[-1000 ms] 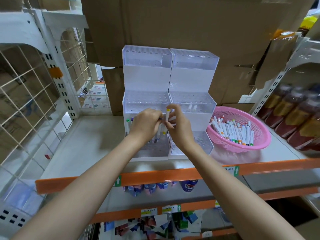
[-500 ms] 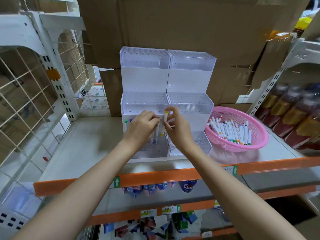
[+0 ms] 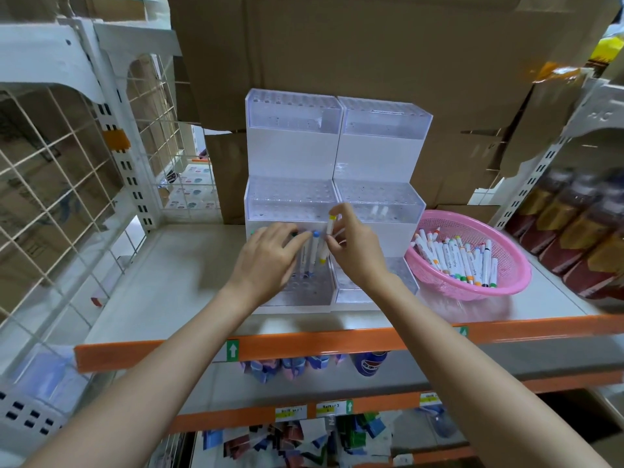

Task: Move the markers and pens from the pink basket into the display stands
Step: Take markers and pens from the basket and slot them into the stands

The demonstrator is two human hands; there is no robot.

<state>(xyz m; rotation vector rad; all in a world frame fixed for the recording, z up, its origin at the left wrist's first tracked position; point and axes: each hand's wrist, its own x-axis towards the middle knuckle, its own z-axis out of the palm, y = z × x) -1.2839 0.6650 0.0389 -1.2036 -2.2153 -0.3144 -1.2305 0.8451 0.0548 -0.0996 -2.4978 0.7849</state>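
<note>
the left hand (image 3: 266, 261) had uncurled, fingers stretched against a blue-capped marker (image 3: 312, 256) now seated in the lowest tier of the display stand (image 3: 290, 157); the right hand (image 3: 354, 255) still pinched a yellow-capped marker (image 3: 329, 231); many remained in the pink basket (image 3: 520, 275).

The left hand (image 3: 270, 261) is now uncurled, fingertips touching a blue-capped marker (image 3: 314, 253) newly standing in the left display stand's (image 3: 290, 153) lowest tier.

Even light was cast from above; a soft shadow was thrown on the shelf (image 3: 162, 282) beside the left hand (image 3: 266, 261). Edges were bowed; the bottles (image 3: 574, 231) were blurred.
</note>
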